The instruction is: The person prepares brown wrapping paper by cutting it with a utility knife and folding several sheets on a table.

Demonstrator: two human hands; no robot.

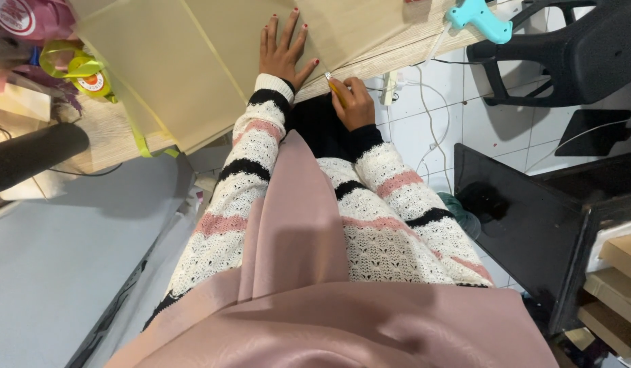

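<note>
Cream paper [193,61] lies in several overlapping sheets on the wooden table [397,54], hanging over its near edge. The left hand [282,51] presses flat on it, five fingers spread wide. The right hand [351,102] is curled tight around one yellow cutter [336,87], blade at the paper's edge. One turquoise glue gun [480,19] lies well apart.

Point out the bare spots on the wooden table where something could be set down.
Little bare wood: a strip of table between the right hand and the glue gun, and a patch below the ribbon roll. Cream sheets under the left hand fill the middle; the left end is crowded.
</note>
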